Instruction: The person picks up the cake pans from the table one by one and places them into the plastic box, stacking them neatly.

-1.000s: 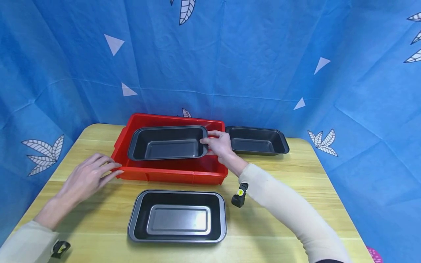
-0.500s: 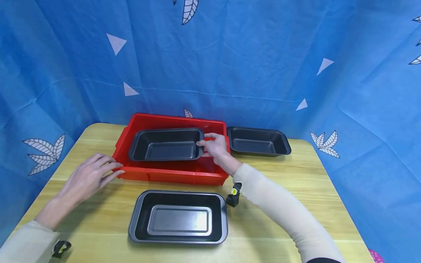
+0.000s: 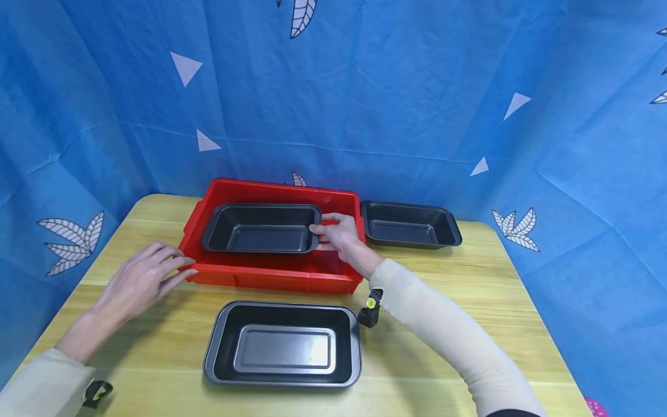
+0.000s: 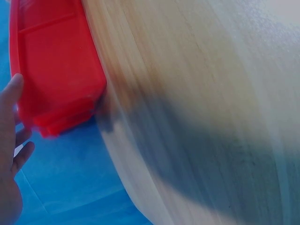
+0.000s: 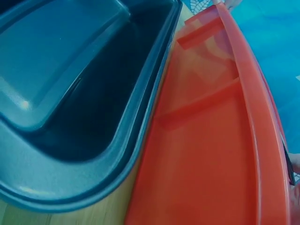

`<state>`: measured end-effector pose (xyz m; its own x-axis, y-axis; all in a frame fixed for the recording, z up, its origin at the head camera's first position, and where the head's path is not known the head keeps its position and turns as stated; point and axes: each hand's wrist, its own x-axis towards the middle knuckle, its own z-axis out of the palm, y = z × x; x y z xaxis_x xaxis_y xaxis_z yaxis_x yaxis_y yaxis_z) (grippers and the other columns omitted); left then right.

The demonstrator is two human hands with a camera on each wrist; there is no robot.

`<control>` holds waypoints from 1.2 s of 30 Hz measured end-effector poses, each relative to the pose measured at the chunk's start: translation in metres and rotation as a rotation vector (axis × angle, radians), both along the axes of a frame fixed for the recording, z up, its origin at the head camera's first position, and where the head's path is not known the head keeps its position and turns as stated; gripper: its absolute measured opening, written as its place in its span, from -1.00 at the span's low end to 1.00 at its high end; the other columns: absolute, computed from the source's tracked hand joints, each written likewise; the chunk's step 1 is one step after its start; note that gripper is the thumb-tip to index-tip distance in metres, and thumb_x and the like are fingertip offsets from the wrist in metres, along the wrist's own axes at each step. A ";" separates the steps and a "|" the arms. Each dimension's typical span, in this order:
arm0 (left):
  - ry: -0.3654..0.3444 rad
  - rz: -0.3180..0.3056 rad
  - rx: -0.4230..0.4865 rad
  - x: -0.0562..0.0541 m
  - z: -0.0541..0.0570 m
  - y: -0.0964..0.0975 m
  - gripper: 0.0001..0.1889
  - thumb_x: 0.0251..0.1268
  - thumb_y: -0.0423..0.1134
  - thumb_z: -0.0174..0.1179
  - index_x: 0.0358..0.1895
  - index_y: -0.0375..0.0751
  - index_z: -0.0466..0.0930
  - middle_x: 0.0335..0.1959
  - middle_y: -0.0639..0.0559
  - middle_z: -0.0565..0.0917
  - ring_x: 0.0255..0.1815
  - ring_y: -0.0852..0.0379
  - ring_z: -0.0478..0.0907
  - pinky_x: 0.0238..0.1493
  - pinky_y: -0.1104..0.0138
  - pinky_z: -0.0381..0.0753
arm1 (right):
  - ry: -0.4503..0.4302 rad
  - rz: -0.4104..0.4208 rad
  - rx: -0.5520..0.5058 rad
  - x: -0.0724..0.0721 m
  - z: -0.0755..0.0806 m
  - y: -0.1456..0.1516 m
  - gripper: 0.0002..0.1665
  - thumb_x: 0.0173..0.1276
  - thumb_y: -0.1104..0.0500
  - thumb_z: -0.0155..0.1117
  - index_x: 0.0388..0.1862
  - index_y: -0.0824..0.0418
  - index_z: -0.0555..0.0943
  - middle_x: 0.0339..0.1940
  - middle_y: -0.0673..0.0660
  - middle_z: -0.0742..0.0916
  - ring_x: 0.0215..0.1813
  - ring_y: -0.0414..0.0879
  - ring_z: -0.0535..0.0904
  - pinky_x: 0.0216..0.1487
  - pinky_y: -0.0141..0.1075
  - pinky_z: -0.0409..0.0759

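Note:
My right hand (image 3: pixel 343 236) reaches into a red plastic bin (image 3: pixel 271 280) and pinches the right end of a dark loaf pan (image 3: pixel 266 229), thumb inside the rim. The pan sits inside the bin, towards its left; its underside is hidden. My left hand (image 3: pixel 138 281) holds the bin's front left corner, thumb at the front wall. In the left wrist view the thumb (image 4: pixel 15 86) lies by the rim, fingers round the end. A second loaf pan (image 3: pixel 283 347) stands in front of the bin; in the right wrist view its rim (image 5: pixel 117 173) is close by.
A third dark loaf pan (image 3: pixel 411 223) stands on the wooden table (image 3: pixel 448 278) against the bin's right end. Blue patterned cloth (image 3: pixel 339 87) hangs behind and along both sides of the table.
My right hand has lowered the loaf pan into the bin and moved slightly left with it. The left hand stays at the bin's corner.

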<state>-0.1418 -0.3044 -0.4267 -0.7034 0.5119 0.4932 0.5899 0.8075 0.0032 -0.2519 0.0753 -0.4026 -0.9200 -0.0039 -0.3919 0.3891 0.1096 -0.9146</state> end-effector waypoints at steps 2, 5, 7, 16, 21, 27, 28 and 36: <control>-0.003 0.005 -0.004 0.000 0.001 0.000 -0.62 0.01 -0.30 0.61 -0.03 -0.22 0.82 -0.17 -0.19 0.77 -0.09 -0.16 0.62 -0.07 -0.10 0.75 | -0.015 0.011 -0.001 0.000 0.001 0.001 -0.39 0.42 0.19 0.49 0.41 0.19 0.55 0.07 0.31 0.83 0.02 0.18 0.86 -0.35 -0.30 0.79; -0.005 0.007 -0.003 0.000 0.002 0.000 -0.58 -0.07 -0.32 0.62 -0.03 -0.21 0.82 -0.17 -0.19 0.77 -0.08 -0.16 0.63 -0.07 -0.11 0.74 | -0.039 0.032 -0.003 -0.002 0.001 0.002 -0.37 0.43 0.23 0.47 0.44 0.21 0.53 0.07 0.32 0.83 -0.10 0.11 0.87 -0.35 -0.30 0.79; -0.004 0.008 -0.003 0.000 0.002 0.000 -0.57 -0.09 -0.32 0.63 -0.03 -0.20 0.83 -0.17 -0.19 0.78 -0.09 -0.16 0.63 -0.07 -0.11 0.74 | -0.052 0.046 -0.003 -0.003 0.001 0.003 -0.35 0.43 0.25 0.46 0.46 0.22 0.51 0.07 0.32 0.82 -0.20 0.02 0.85 -0.35 -0.30 0.80; 0.004 0.013 -0.005 -0.001 0.001 0.001 -0.65 0.06 -0.19 0.60 -0.05 -0.19 0.84 -0.18 -0.18 0.78 -0.10 -0.15 0.63 -0.08 -0.11 0.74 | -0.085 0.075 0.001 -0.006 0.000 0.006 -0.31 0.42 0.34 0.42 0.51 0.24 0.48 0.04 0.34 0.82 -0.34 -0.09 0.79 -0.35 -0.29 0.80; 0.003 0.011 0.003 -0.001 0.001 0.002 -0.69 0.14 -0.18 0.56 -0.05 -0.19 0.84 -0.18 -0.18 0.77 -0.10 -0.15 0.63 -0.09 -0.10 0.75 | -0.097 0.083 0.019 -0.006 0.002 0.007 -0.28 0.42 0.35 0.40 0.54 0.23 0.45 0.00 0.31 0.80 -0.32 -0.08 0.77 -0.27 -0.24 0.82; -0.004 0.011 0.004 0.000 0.001 0.002 -0.59 -0.07 -0.32 0.62 -0.04 -0.22 0.83 -0.18 -0.19 0.77 -0.10 -0.15 0.62 -0.09 -0.09 0.75 | -0.122 0.121 0.036 -0.004 0.004 0.009 -0.24 0.44 0.30 0.41 0.57 0.27 0.37 0.23 0.32 0.74 -0.04 0.02 0.78 0.10 -0.08 0.78; -0.005 0.011 0.003 0.000 0.000 0.002 -0.61 -0.03 -0.32 0.61 -0.04 -0.21 0.83 -0.18 -0.19 0.77 -0.10 -0.15 0.62 -0.09 -0.09 0.75 | -0.127 0.130 0.037 -0.004 0.005 0.010 -0.23 0.44 0.29 0.41 0.57 0.27 0.36 0.27 0.32 0.73 0.04 0.06 0.77 0.15 -0.05 0.76; 0.000 0.017 0.007 0.000 -0.001 0.001 -0.57 -0.12 -0.32 0.64 -0.05 -0.18 0.84 -0.16 -0.17 0.77 -0.09 -0.15 0.62 -0.09 -0.11 0.74 | -0.108 0.156 0.044 -0.002 0.018 0.017 -0.24 0.48 0.29 0.37 0.59 0.27 0.33 0.32 0.32 0.72 0.31 0.22 0.71 0.29 0.02 0.72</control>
<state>-0.1417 -0.3038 -0.4274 -0.7118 0.4966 0.4968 0.5764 0.8171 0.0091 -0.2538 0.0920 -0.3850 -0.8621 -0.1241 -0.4913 0.4599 0.2155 -0.8614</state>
